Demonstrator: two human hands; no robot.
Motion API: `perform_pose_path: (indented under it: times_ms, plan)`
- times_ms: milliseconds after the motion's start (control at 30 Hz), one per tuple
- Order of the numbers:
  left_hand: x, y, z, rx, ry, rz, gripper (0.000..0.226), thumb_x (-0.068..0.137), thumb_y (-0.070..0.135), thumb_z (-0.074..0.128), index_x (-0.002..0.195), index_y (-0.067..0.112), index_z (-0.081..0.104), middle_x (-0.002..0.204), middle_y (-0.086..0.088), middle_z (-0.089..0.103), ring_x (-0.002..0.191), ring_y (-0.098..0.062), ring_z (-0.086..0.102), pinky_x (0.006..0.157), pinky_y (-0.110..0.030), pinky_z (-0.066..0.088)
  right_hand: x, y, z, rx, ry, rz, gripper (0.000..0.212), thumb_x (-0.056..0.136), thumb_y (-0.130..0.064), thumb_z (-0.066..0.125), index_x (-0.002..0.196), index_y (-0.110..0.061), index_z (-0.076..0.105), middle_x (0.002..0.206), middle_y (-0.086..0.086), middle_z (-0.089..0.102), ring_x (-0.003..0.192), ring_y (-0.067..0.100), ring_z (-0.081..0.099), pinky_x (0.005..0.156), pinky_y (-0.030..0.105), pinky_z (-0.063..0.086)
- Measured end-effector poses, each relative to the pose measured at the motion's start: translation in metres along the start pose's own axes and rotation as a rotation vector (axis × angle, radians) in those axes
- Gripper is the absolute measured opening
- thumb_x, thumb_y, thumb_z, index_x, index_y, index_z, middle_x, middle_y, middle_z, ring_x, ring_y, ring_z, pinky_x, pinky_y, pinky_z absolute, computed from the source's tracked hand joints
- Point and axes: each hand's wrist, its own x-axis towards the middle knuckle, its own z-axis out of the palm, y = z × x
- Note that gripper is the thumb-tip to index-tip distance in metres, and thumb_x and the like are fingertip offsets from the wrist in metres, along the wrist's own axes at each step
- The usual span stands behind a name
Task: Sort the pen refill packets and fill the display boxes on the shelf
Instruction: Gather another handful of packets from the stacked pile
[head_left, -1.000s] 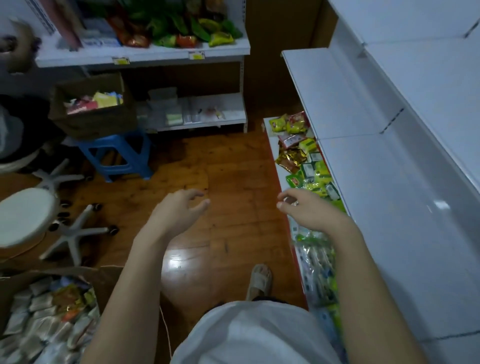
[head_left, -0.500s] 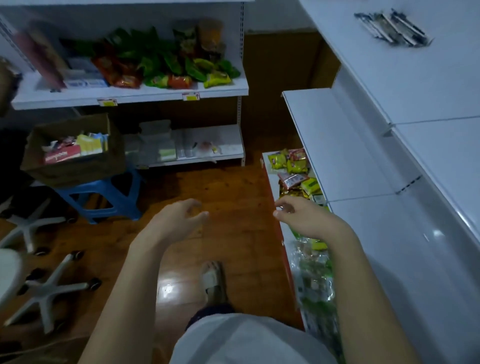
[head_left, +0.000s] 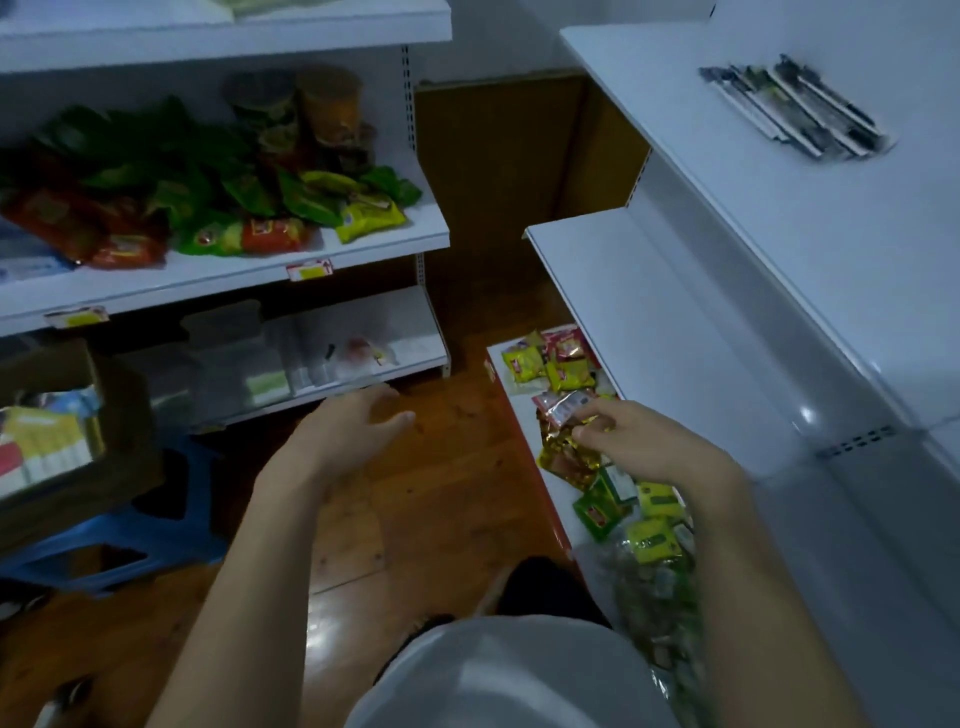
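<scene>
White shelf (head_left: 779, 218) has the refills (head_left: 795, 106) up top; both our hands (head_left: 343, 436) hang loose and empty, so we'd reach up and grab the whole stack squarely.

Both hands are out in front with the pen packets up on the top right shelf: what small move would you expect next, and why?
Probably the right hand lifts toward the pen refill packets lying on the upper right shelf. Both it and the left hand hold nothing, and those packets are the only task items in view.

Pen refill packets (head_left: 795, 106) lie on the white upper shelf (head_left: 727, 171).
</scene>
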Motion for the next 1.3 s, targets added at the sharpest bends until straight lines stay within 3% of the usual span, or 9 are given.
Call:
perform_pose_path:
  times_ms: [200,367,467,633,767,900,1033,1167,1300]
  plan:
    - [0.129,0.024,-0.042,0.077,0.030,0.059,0.052,0.094,0.058,0.051,0.136,0.027,0.054,0.136,0.000,0.058,0.121,-0.022,0.055,0.098,-0.037,0.045,0.103,-0.028,-0.062,0.005,0.052,-0.036,0.038,0.100,-0.037,0.052,0.135,-0.023,0.053,0.123,0.000,0.060,0.107,0.017,0.057,0.093,0.034,0.048]
    - [0.218,0.080,-0.091,0.183,0.019,0.137,0.051,0.094,0.055,0.053,0.134,0.023,0.057,0.134,-0.002,0.059,0.118,-0.021,0.057,0.096,-0.041,0.049,0.164,-0.058,-0.133,0.048,0.086,-0.117,0.038,0.100,-0.037,0.053,0.134,-0.022,0.054,0.117,-0.004,0.057,0.106,0.015,0.056,0.076,0.024,0.043]
    - [0.266,0.134,-0.129,0.249,0.144,0.322,0.048,0.095,0.055,0.052,0.130,0.023,0.060,0.128,-0.001,0.062,0.112,-0.020,0.058,0.090,-0.038,0.050,0.182,-0.074,-0.181,0.071,0.135,-0.167,0.035,0.101,-0.036,0.051,0.133,-0.022,0.053,0.118,-0.004,0.056,0.096,0.011,0.059,0.070,0.020,0.040]
    - [0.331,0.244,-0.177,0.265,0.288,0.688,0.039,0.097,0.053,0.049,0.123,0.028,0.062,0.118,0.008,0.064,0.109,-0.015,0.055,0.091,-0.042,0.049,0.197,-0.086,-0.255,0.200,0.287,-0.291,0.028,0.100,-0.037,0.053,0.127,-0.031,0.059,0.114,-0.016,0.060,0.111,0.003,0.057,0.095,0.028,0.046]
    - [0.376,0.310,-0.184,0.191,0.297,0.953,0.033,0.097,0.048,0.051,0.117,0.027,0.066,0.116,0.010,0.067,0.109,-0.013,0.055,0.091,-0.040,0.048,0.198,-0.074,-0.303,0.390,0.561,-0.379,0.016,0.099,-0.023,0.057,0.110,-0.030,0.067,0.106,-0.003,0.070,0.097,0.014,0.067,0.086,0.029,0.054]
    - [0.424,0.366,-0.167,0.176,0.194,1.135,0.030,0.097,0.044,0.055,0.118,0.026,0.065,0.120,0.008,0.065,0.114,-0.015,0.053,0.096,-0.036,0.043,0.202,-0.039,-0.335,0.340,1.018,-0.223,0.013,0.096,-0.018,0.060,0.098,-0.029,0.066,0.092,-0.008,0.068,0.078,0.009,0.062,0.072,0.022,0.046]
    - [0.461,0.415,-0.138,0.205,0.112,1.363,0.032,0.098,0.043,0.052,0.122,0.025,0.063,0.121,0.004,0.065,0.113,-0.019,0.053,0.095,-0.032,0.040,0.217,0.006,-0.333,0.139,1.341,0.098,0.011,0.093,-0.018,0.064,0.102,-0.020,0.067,0.095,-0.004,0.062,0.085,0.016,0.055,0.083,0.037,0.047]
    - [0.485,0.454,-0.107,0.157,0.082,1.565,0.040,0.095,0.042,0.049,0.123,0.018,0.065,0.120,-0.001,0.065,0.110,-0.022,0.055,0.092,-0.041,0.046,0.227,0.019,-0.325,-0.015,1.433,0.269,0.032,0.095,-0.031,0.060,0.119,-0.012,0.068,0.115,0.008,0.061,0.112,0.031,0.050,0.095,0.046,0.044]
    - [0.490,0.468,-0.083,0.040,0.072,1.668,0.037,0.094,0.033,0.052,0.118,0.012,0.068,0.117,-0.006,0.067,0.107,-0.028,0.060,0.086,-0.044,0.052,0.234,0.022,-0.328,-0.102,1.292,0.495,0.034,0.096,-0.040,0.057,0.124,-0.023,0.067,0.126,0.003,0.060,0.120,0.029,0.046,0.094,0.042,0.039]
